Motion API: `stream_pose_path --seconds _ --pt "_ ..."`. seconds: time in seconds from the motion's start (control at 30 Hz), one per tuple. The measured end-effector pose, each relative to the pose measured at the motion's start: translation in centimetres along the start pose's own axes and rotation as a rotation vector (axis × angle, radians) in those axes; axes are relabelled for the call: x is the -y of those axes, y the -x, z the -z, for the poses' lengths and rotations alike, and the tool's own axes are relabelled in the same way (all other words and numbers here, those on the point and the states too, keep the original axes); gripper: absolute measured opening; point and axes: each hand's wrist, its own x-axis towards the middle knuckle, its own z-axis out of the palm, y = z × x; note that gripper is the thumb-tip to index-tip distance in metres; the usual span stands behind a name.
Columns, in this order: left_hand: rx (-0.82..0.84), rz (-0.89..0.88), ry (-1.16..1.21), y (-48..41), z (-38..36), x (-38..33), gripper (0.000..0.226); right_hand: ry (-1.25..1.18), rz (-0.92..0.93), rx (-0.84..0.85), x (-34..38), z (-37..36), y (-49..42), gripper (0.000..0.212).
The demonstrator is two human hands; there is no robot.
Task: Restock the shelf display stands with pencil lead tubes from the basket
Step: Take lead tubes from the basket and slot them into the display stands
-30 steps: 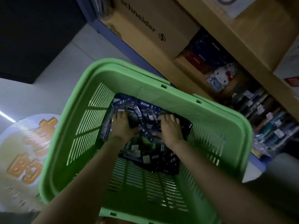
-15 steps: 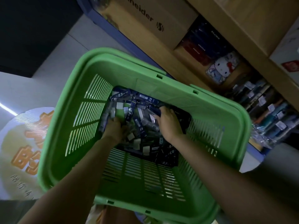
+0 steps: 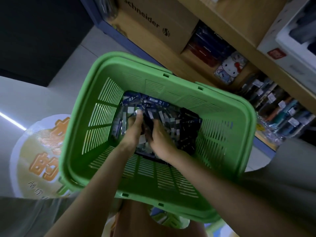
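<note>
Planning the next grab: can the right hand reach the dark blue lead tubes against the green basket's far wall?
Probably yes: the right hand is inside the green slotted plastic basket, and those dark blue lead tubes lie uncovered just beyond it.

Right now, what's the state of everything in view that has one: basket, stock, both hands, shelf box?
Green slotted plastic basket: open-topped, stock heaped at its far end.
Dark blue pencil lead tubes: loose jumbled pile inside the basket.
Left hand: in the basket, fingers curled round a bunch of tubes.
Right hand: beside the left, gripping the same bunch.
Brown Schneider cardboard box: shelved, looks closed.
</note>
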Motion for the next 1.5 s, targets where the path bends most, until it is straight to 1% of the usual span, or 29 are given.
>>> stream_pose_path --seconds 0.03,0.1,0.17,0.2,0.23,0.3,0.37,0.4,0.47,0.53,0.57,0.67,0.73,0.77,0.83,0.87,0.97,1.07,1.1,1.2,1.27,1.33,1.4,1.5 --pt "0.027 0.009 0.034 0.3 0.0 -0.1 0.085 0.025 0.029 0.005 0.2 -0.2 0.2 0.039" --pt "0.026 0.002 0.060 0.7 0.0 0.0 0.076 0.112 0.122 0.030 0.5 -0.5 0.9 0.059" --pt "-0.046 -0.041 0.031 0.8 0.3 0.0 0.052 0.183 0.217 0.093 0.4 -0.4 1.8 0.076" --pt "-0.101 -0.068 0.006 0.7 0.6 0.0 0.038 0.214 0.265 0.124 0.5 -0.1 2.2 0.080" --pt "-0.147 -0.088 -0.007 0.8 1.0 0.0 0.028 0.246 0.315 0.156 0.3 0.1 2.4 0.081" --pt "-0.189 -0.108 -0.004 1.2 1.7 -0.1 0.022 0.284 0.400 0.161 0.1 0.7 2.3 0.069" --pt "-0.194 -0.122 0.013 1.7 2.2 -0.3 0.019 0.272 0.431 0.023 -0.7 1.3 1.4 0.050" --pt "-0.198 -0.126 0.024 1.9 2.4 -0.4 0.017 0.273 0.394 -0.060 -1.3 1.5 0.8 0.042" --pt "-0.183 -0.113 0.045 2.3 2.8 -0.5 0.017 0.294 0.227 -0.158 -3.1 1.6 -0.4 0.036" --pt "-0.156 -0.097 0.037 2.8 2.9 -0.8 0.024 0.305 0.063 -0.150 -5.1 1.3 -1.5 0.039" --pt "-0.144 -0.086 0.022 2.9 3.0 -0.8 0.027 0.317 0.017 -0.138 -5.9 1.0 -2.0 0.041" --pt "-0.128 -0.060 -0.029 3.0 3.3 -0.8 0.029 0.420 -0.036 -0.106 -7.0 0.1 -3.0 0.046" --pt "-0.113 -0.057 -0.057 3.1 3.5 -0.9 0.034 0.444 -0.085 -0.075 -7.0 -0.4 -3.7 0.045" --pt "-0.101 -0.057 -0.073 3.1 3.5 -1.0 0.036 0.411 -0.110 -0.086 -6.8 -0.6 -4.0 0.039" --pt "-0.092 -0.069 -0.096 3.2 3.7 -1.2 0.030 0.355 -0.154 -0.123 -6.6 -0.7 -4.6 0.019" --pt "-0.092 -0.072 -0.103 3.0 3.8 -1.2 0.028 0.347 -0.166 -0.133 -6.5 -0.7 -4.9 0.017" --pt "-0.112 -0.077 -0.115 2.8 4.0 -1.4 0.026 0.291 -0.151 -0.147 -5.8 -1.0 -5.3 0.024" --pt "-0.128 -0.079 -0.106 2.6 4.2 -1.5 0.025 0.269 -0.142 -0.132 -5.0 -2.0 -5.0 0.056" --pt "-0.130 -0.079 -0.106 2.6 4.1 -1.5 0.026 0.257 -0.147 -0.140 -4.8 -2.3 -4.9 0.060" --pt "-0.133 -0.076 -0.108 2.6 4.1 -1.3 0.022 0.236 -0.161 -0.190 -4.5 -2.8 -5.1 0.055" --pt "-0.133 -0.078 -0.120 2.8 4.0 -1.1 0.021 0.276 -0.171 -0.143 -4.4 -2.8 -5.4 0.051" --pt "-0.136 -0.075 -0.118 2.9 3.9 -0.8 0.017 0.366 -0.156 -0.012 -4.0 -2.7 -5.6 0.046" --pt "-0.138 -0.063 -0.113 3.1 3.8 -0.6 0.013 0.363 -0.154 0.110 -3.8 -2.6 -5.5 0.036" --pt "-0.134 -0.046 -0.097 3.6 3.8 -0.6 0.019 0.392 -0.134 0.203 -4.2 -2.8 -5.2 0.036"
